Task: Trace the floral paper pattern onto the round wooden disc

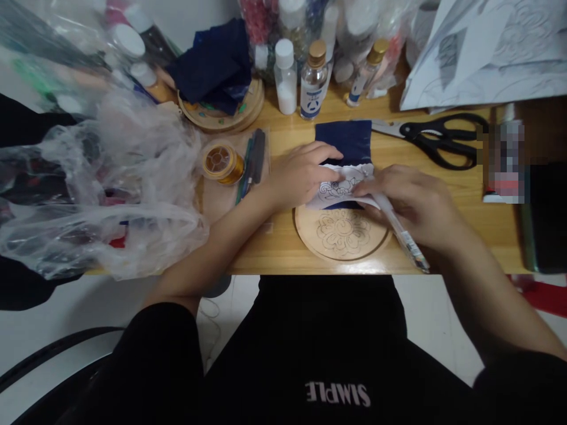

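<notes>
A round wooden disc with a flower outline drawn on it lies at the table's near edge. Overlapping its far rim is a small white paper with a swirl pattern, laid on a dark blue sheet. My left hand presses flat on the paper's left side. My right hand holds a clear pen with its tip end on the paper's right part; the barrel points back toward me.
Black scissors lie to the right. Small bottles stand at the back. A gold wire spool and pens sit left of my hand. Crumpled plastic bags fill the left side. Drawn paper sheets lean at back right.
</notes>
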### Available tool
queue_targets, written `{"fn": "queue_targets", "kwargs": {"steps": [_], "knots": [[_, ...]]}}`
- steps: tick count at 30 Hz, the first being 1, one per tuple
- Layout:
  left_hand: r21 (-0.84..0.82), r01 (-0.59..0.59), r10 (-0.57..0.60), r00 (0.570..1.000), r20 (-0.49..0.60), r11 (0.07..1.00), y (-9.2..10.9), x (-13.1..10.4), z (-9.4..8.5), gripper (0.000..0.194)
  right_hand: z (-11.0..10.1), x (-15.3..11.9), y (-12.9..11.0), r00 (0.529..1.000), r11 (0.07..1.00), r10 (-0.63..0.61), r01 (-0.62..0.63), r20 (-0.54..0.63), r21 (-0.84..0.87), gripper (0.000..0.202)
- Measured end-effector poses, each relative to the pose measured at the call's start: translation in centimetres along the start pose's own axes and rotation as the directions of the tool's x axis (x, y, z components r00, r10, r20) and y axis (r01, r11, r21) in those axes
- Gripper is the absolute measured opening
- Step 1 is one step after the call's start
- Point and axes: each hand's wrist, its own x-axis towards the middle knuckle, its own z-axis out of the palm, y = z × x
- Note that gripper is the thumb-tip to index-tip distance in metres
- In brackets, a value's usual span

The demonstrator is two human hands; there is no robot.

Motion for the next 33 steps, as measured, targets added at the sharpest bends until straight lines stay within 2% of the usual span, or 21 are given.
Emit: {"fn": "queue_targets", "kwargs": {"steps": [5, 8, 11, 14, 21, 27, 30, 33], "knots": [[-0.036, -0.004, 0.003, 1.0, -0.004, 0.999, -0.2, -0.1, 0.1, 0.034, -0.1, 0.1, 0.1, 0.998, 0.995, -0.064, 0.065, 0.02, -0.073, 0.015], [-0.069, 0.002, -0.003, 1.0, -0.027, 0.998, -0.2, -0.1, 0.2, 0.03, 0.0, 0.1, 0.3, 0.992, 0.978, -0.108, 0.119, 0.071, -0.17, 0.018], [-0.082, 0.006, -0.01, 0.999, -0.045, 0.997, -0.1, -0.1, 0.2, 0.031, 0.4, -0.1, 0.5, 0.98, 0.921, -0.153, 0.187, 0.123, -0.341, 0.023], [-0.069, 0.002, -0.005, 0.999, -0.034, 0.998, 0.0, -0.1, 0.0, 0.032, 0.9, -0.1, 0.5, 0.967, 0.849, -0.225, 0.255, 0.12, -0.463, 0.026], [-0.035, 0.01, -0.01, 1.0, -0.014, 0.999, 0.2, 0.0, -0.1, 0.03, 0.7, 1.3, 0.1, 0.947, 0.798, -0.219, 0.312, 0.233, -0.515, 0.027], [-0.012, 0.0, 0.0, 1.0, -0.002, 1.0, 0.3, 0.0, -0.2, 0.032, 0.1, 1.8, 0.7, 0.96, 0.786, -0.223, 0.279, 0.168, -0.551, 0.03], [-0.045, -0.017, 0.017, 1.0, -0.01, 0.999, 0.1, 0.1, -0.2, 0.034, -0.5, 1.7, 1.0, 0.986, 0.844, -0.139, 0.165, 0.089, -0.51, 0.028], [-0.046, -0.025, 0.025, 1.0, -0.01, 0.999, -0.1, 0.1, -0.1, 0.032, -0.8, 1.4, 1.0, 1.0, 0.905, -0.018, 0.018, 0.004, -0.425, 0.036]]}}
